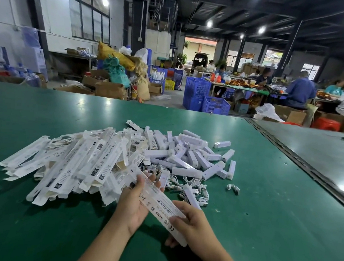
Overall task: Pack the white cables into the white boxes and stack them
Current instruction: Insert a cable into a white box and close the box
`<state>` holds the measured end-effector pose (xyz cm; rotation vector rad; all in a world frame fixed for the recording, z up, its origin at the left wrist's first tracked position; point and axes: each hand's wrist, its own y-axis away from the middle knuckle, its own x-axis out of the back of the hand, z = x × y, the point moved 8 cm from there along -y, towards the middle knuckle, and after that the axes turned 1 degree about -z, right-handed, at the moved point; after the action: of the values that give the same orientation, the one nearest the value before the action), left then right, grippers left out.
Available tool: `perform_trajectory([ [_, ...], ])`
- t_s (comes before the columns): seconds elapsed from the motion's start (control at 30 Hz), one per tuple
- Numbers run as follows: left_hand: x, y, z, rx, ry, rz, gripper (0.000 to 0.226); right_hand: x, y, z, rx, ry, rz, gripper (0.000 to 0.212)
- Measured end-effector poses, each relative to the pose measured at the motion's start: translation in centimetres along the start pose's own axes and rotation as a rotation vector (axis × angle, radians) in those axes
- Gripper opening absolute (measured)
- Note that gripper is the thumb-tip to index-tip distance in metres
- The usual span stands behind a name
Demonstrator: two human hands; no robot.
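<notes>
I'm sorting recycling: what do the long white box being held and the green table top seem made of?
The long white box: likely thin printed cardboard, slightly glossy; creased edges and printed marks. The green table top: probably a rubber or vinyl mat, satin; it gives soft light reflections.

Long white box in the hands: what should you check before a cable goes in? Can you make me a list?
1. Box held firmly: ok. The left hand and right hand both grip the long white box.
2. Box end open for loading: cannot tell.
3. Cables in reach: ok. The white cables lie just past the hands.
4. A hand free to pick up a cable: not ok. Both hold the box.
5. Bare spot for stacking: ok. The green table is bare to the right of the right hand.
6. More boxes ready: ok. A pile of flat boxes lies to the left.
</notes>
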<state>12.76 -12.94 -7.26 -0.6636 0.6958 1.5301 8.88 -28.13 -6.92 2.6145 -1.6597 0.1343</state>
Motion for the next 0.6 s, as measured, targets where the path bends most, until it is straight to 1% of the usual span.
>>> perform_trajectory([
  [0.13,0.3,-0.1,0.1,-0.034,0.126,-0.002,0.028,-0.7,0.1,-0.4,0.052,0.059,-0.016,0.036],
  [0.2,0.2,-0.1,0.2,-0.02,0.105,-0.009,0.033,-0.6,0.1,-0.4,0.076,0.075,0.016,0.038],
  [0.23,0.1,0.0,0.1,-0.009,0.041,-0.015,0.038,-0.3,0.0,-0.4,0.092,0.073,0.055,0.038],
  [0.3,-0.2,0.4,-0.3,-0.033,-0.183,-0.003,0.044,0.8,-0.1,-0.6,0.119,0.058,0.182,0.037],
  [0.33,-0.3,0.8,-0.2,-0.097,-0.353,0.024,0.042,1.4,-0.2,-0.7,0.135,0.053,0.252,0.035],
  [0.37,-0.6,1.3,0.0,-0.197,-0.548,0.05,0.045,2.1,-0.1,-0.9,0.152,0.051,0.308,0.032],
  [0.4,-1.3,1.9,0.1,-0.308,-0.726,0.05,0.052,2.6,-0.1,-1.1,0.166,0.049,0.346,0.031],
  [0.43,-2.1,2.6,0.0,-0.404,-0.847,0.022,0.058,3.0,-0.1,-1.2,0.175,0.045,0.371,0.031],
  [0.5,-3.5,3.5,-0.4,-0.513,-1.022,-0.071,0.066,3.5,0.1,-1.3,0.178,0.023,0.396,0.032],
  [0.57,-4.4,3.9,-1.2,-0.533,-1.155,-0.169,0.072,3.5,0.1,-1.2,0.177,-0.036,0.396,0.033],
  [0.6,-4.6,4.0,-1.6,-0.52,-1.18,-0.198,0.072,3.4,0.0,-1.1,0.174,-0.06,0.387,0.033],
])
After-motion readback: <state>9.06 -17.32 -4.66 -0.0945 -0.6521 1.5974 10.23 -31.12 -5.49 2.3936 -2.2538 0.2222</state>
